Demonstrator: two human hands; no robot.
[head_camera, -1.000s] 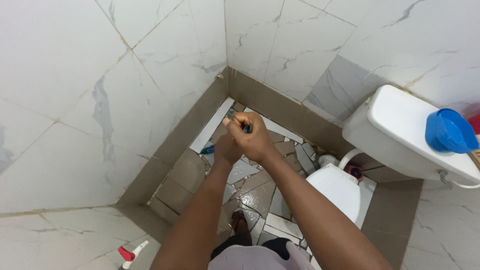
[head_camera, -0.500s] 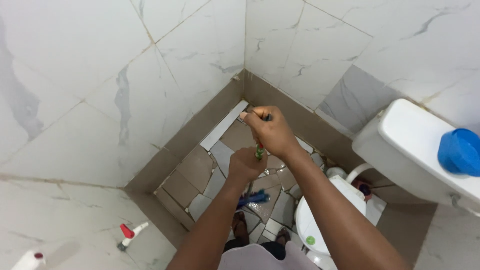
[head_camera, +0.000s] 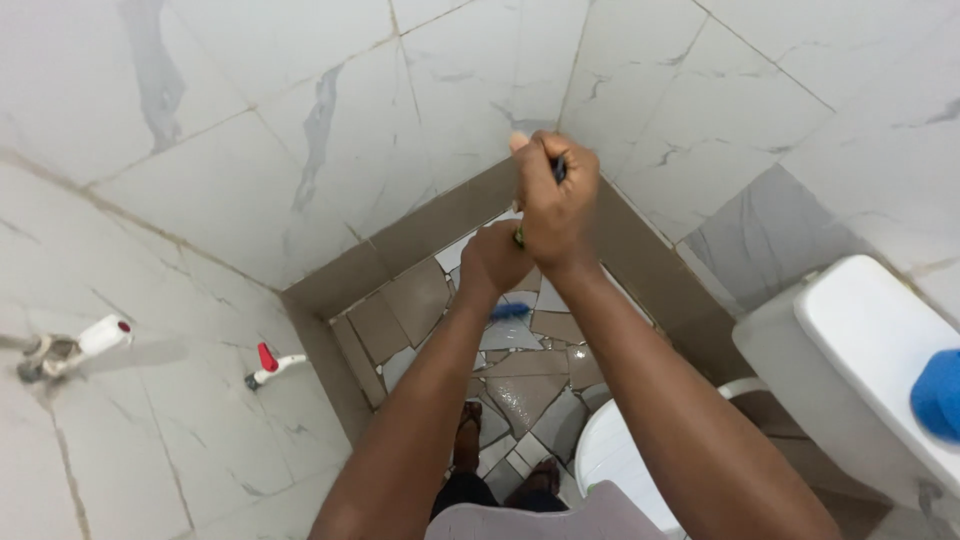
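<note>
Two bare hands grip one long-handled brush in a tiled bathroom corner, seen from above. The right hand (head_camera: 556, 205) sits uppermost, its fingers (head_camera: 545, 160) curled tight together around the top end of the brush handle (head_camera: 519, 237), a dark tip of which shows just above the knuckles. The left hand (head_camera: 492, 262) is directly below and touching it, also closed in a fist about the same shaft; only a short green stretch of handle is visible between the two fists, the rest being hidden inside the palms. Beneath the left hand, the one blue brush head (head_camera: 510, 311) lies low against the floor (head_camera: 420, 300) of broken brown and grey tile pieces, well apart from the fingers that steer it. Two taps stand out from the marble-patterned wall (head_camera: 200, 130) at left: one with a white handle (head_camera: 70, 345) and, lower and nearer the corner, one with a red handle (head_camera: 270, 365). At right stands one white toilet, its bowl lid (head_camera: 620, 450) beside the right forearm and its cistern (head_camera: 860, 350) behind, carrying one blue plastic container (head_camera: 940, 395) at the frame's edge. Two sandalled feet (head_camera: 470, 425) rest on the wet tiles between the arms.
</note>
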